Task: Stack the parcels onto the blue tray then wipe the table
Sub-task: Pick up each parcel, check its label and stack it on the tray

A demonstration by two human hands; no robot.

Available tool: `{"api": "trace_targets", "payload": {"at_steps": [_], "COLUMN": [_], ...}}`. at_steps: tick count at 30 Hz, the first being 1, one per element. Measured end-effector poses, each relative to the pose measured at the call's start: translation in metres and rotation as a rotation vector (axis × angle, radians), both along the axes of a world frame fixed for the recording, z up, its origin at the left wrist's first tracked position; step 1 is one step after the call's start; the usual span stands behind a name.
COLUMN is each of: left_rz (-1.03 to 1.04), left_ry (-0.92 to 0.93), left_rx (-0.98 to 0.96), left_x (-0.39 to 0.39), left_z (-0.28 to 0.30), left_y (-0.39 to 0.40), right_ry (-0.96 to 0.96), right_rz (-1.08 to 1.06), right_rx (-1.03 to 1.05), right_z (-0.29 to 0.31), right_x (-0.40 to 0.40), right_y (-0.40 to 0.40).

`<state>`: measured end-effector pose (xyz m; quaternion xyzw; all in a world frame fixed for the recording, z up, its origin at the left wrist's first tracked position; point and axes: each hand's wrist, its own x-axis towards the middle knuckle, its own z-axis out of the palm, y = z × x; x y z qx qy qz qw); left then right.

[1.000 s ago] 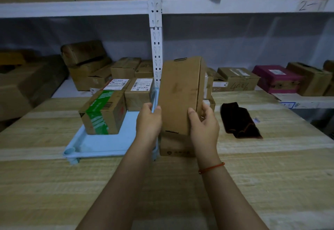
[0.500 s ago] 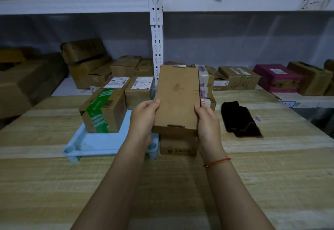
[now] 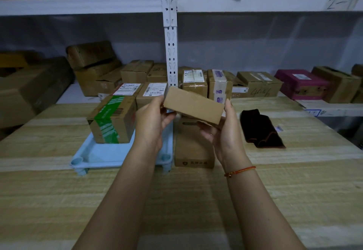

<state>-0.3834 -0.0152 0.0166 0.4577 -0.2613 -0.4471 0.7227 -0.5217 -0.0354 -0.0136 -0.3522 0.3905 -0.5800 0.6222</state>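
Both hands hold a flat brown parcel (image 3: pixel 193 104) in the air above the table, tilted with its right end lower. My left hand (image 3: pixel 152 121) grips its left end and my right hand (image 3: pixel 224 129) grips its right end from below. The blue tray (image 3: pixel 102 154) lies on the table to the left and carries a box with green tape (image 3: pixel 112 120) and a labelled box (image 3: pixel 152 94) behind it. Another brown parcel (image 3: pixel 193 145) lies on the table right of the tray. Two taped parcels (image 3: pixel 208 83) stand further back. A dark cloth (image 3: pixel 261 129) lies on the right.
White shelving (image 3: pixel 170 33) rises behind the wooden table (image 3: pixel 196 200), loaded with cardboard boxes (image 3: pixel 94 66) and a magenta box (image 3: pixel 301 83). A large carton (image 3: pixel 29 90) stands at the far left beside the table.
The held parcel has turned from upright with its broad face toward me to lying crosswise and tilted. Both hands shifted their grip to its ends and rose slightly.
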Motion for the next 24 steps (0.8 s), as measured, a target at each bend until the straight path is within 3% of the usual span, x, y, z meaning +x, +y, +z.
{"api": "trace_targets", "payload": {"at_steps": [13,24], "left_rz": [-0.003,0.029], "left_ry": [-0.014,-0.214], "left_rx": [0.008,0.045], "left_x": [0.001,0.002], "left_z": [0.000,-0.002], "left_y": [0.003,0.004], "right_ry": [0.030,0.142], "right_rz": [-0.011,0.006], "right_rx": [0.009,0.077], "right_z": [0.005,-0.006], "right_x": [0.001,-0.004], "right_y": [0.005,0.002]}}
